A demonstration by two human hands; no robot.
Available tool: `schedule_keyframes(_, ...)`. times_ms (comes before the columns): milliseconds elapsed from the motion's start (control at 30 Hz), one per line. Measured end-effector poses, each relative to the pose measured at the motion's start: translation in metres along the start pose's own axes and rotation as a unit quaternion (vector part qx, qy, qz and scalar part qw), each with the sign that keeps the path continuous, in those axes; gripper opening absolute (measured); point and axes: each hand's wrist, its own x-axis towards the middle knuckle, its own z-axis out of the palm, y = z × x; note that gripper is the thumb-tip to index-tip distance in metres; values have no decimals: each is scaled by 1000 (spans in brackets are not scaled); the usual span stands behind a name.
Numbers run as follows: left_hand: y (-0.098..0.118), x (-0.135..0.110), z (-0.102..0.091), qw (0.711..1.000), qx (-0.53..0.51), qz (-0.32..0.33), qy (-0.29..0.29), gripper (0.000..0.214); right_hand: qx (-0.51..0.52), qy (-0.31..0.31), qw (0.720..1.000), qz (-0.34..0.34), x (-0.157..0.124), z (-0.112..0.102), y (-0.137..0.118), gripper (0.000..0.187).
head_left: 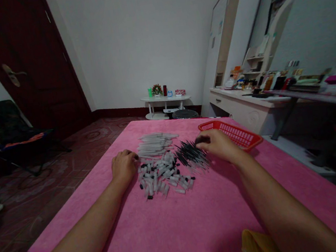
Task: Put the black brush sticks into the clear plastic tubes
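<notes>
My left hand [124, 165] rests on the pink cloth with its fingers curled, at the left edge of the piles. A small dark spot shows at its fingertips; what it is I cannot make out. My right hand [217, 143] is closed above the right edge of a pile of thin black pen refills [191, 154]. Something dark shows at its fingertips, too blurred to name. Whitish pen barrels [156, 143] lie side by side at the far side. Nearer to me spreads a loose heap of clear pen caps [162, 175], some with black ends.
A red plastic basket [235, 132] sits behind my right hand on the pink cloth [170, 226]. Yellow fabric [258, 245] lies at the near edge. Beyond stand a white side table [165, 98], a dresser [240, 102] and, at left, a folding chair [7, 129].
</notes>
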Motion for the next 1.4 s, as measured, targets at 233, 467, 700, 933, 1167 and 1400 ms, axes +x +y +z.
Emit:
schedule_keyframes(233,-3,0,-2,999,20,30,-18,23,-89,-304,949,8,-13,40,-21,27)
schedule_keyframes(467,-2,-1,-2,999,15,41,-22,22,-215,-289,932,30,-11,49,-27,19)
schedule_keyframes(700,1,0,-4,995,46,64,-59,24,-236,-285,929,14,-13,48,-32,22)
schedule_keyframes(933,1,-1,-10,995,24,82,-55,22,-162,-295,941,39,-17,31,-27,28)
schedule_keyframes(1167,10,-5,-18,996,-30,64,45,20,10,-201,980,-15,-6,29,-17,26)
schedule_keyframes(1400,24,-10,-10,987,-109,109,52,31,204,-25,977,57,0,51,-36,17)
